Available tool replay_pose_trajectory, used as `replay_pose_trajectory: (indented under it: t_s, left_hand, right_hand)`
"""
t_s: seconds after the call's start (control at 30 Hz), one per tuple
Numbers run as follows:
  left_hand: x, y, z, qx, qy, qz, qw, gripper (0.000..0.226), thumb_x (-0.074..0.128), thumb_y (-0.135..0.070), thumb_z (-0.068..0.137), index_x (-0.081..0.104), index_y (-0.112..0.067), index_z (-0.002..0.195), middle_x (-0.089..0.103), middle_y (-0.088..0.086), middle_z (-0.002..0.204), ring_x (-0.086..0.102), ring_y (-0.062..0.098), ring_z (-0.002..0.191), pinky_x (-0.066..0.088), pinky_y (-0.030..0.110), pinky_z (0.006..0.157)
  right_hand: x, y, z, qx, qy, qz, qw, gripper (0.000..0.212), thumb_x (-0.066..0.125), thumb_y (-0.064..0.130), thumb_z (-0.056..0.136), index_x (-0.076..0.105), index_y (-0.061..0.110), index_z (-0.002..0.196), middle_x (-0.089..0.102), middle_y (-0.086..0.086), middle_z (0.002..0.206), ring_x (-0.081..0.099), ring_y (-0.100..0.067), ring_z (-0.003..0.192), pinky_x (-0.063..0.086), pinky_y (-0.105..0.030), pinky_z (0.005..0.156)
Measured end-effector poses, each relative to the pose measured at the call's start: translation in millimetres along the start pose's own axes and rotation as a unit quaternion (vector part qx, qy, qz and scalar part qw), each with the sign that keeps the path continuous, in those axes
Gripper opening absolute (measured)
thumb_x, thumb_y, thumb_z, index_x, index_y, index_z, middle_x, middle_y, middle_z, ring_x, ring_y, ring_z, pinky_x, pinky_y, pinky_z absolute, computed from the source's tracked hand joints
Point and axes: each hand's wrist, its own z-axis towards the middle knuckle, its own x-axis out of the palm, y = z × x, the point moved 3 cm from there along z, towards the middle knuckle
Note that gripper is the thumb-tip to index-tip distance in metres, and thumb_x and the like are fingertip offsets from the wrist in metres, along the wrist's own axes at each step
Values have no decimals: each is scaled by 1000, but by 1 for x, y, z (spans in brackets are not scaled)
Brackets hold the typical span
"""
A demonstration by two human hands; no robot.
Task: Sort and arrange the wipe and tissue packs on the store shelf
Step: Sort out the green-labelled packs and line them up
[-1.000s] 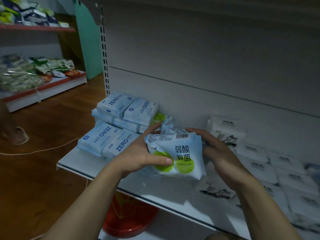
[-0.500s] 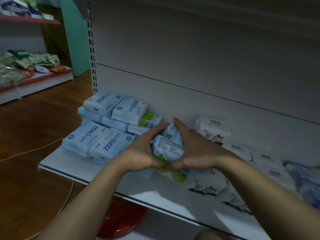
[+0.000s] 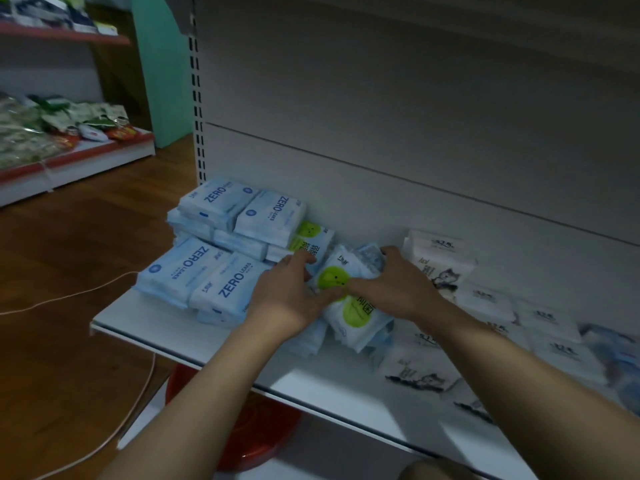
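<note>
A white wipe pack with green dots lies on top of a small pile of similar packs in the middle of the white shelf. My left hand grips its left side, thumb on top. On the far right end of the pack my right hand curls its fingers, with the thumb by the upper green dot. Another green-dot pack lies at the back against the wall. Blue ZERO packs are stacked at the left. White tissue packs with a cat drawing lie at the right.
The shelf's back panel rises right behind the packs. A red stool stands under the shelf. A white cable runs over the wooden floor at the left. A second shelf with snack bags stands far left.
Both hands have lowered the green-dot pack from in front of me onto the pile on the shelf and turned it flat, face up. The view shifted right.
</note>
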Motion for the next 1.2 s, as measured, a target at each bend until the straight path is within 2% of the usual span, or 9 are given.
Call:
replay_pose_trajectory:
  t_s: [0.17, 0.37, 0.5, 0.6, 0.7, 0.8, 0.97, 1.1, 1.2]
  left_hand:
    - [4, 8, 0, 10, 70, -3, 998, 90, 69, -64, 74, 29, -28, 146, 44, -1, 145, 50, 21, 126, 40, 41, 105]
    - [3, -7, -2, 68, 53, 62, 994, 79, 67, -52, 82, 29, -29, 147, 25, -2, 154, 34, 24, 138, 32, 41, 111]
    - [11, -20, -9, 76, 127, 133, 980, 122, 69, -76, 60, 8, -25, 152, 13, -1, 158, 13, 19, 145, 17, 44, 116]
    - [23, -24, -9, 82, 114, 191, 972, 140, 71, -79, 54, -19, -28, 150, 18, 3, 154, 17, 24, 141, 22, 50, 112]
    - [31, -24, -8, 80, 101, 202, 971, 137, 71, -69, 62, -32, -32, 144, 22, 6, 151, 23, 28, 138, 26, 51, 108]
    - [30, -19, -7, 87, 100, 163, 978, 127, 70, -63, 68, -24, -32, 148, 30, 3, 148, 31, 27, 136, 25, 47, 110]
    - [15, 7, 0, 62, 97, -47, 992, 120, 79, -45, 66, -3, -37, 153, 38, -6, 149, 44, 15, 132, 39, 37, 108]
    - [3, 19, -1, 42, 108, -141, 983, 117, 86, -27, 68, 6, -38, 153, 44, -18, 140, 45, -4, 120, 38, 18, 100]
    - [-1, 24, -1, 38, 108, -161, 980, 116, 87, -28, 67, 9, -40, 151, 46, -16, 141, 46, 2, 125, 40, 27, 105]
  right_hand:
    - [-5, -5, 10, 35, -52, 66, 996, 58, 71, 49, 70, 43, 20, 112, 57, 2, 101, 59, -19, 91, 52, -36, 80]
    - [2, -9, 17, 92, -34, 92, 991, 75, 65, 56, 73, 39, 15, 131, 54, -6, 118, 56, -25, 102, 52, -39, 84]
    - [4, -2, 14, 93, 13, 70, 993, 91, 45, 76, 71, 36, 19, 142, 52, -6, 132, 54, -28, 115, 48, -43, 94]
    - [-1, 5, 13, 57, 49, 69, 995, 68, 31, 74, 85, 61, 21, 114, 64, -10, 118, 62, -27, 103, 50, -45, 94]
    - [-6, 6, 11, 65, 85, 82, 991, 57, 26, 65, 95, 64, 23, 89, 69, -10, 97, 67, -27, 88, 56, -41, 84]
    - [-3, -4, 18, 59, 110, 70, 990, 53, 32, 65, 94, 63, 23, 101, 68, -7, 101, 67, -23, 87, 56, -38, 83]
    - [-6, -9, 24, 6, 86, 64, 994, 45, 49, 54, 93, 56, 21, 121, 61, 0, 117, 58, -10, 89, 47, -25, 75]
    - [-2, -9, 25, -30, 91, -55, 994, 63, 69, 44, 83, 47, 20, 137, 53, -2, 129, 52, -12, 101, 39, -20, 76]
    - [3, -7, 25, -52, 85, -96, 990, 63, 73, 34, 80, 48, 17, 135, 55, -5, 127, 53, -14, 100, 40, -19, 74]
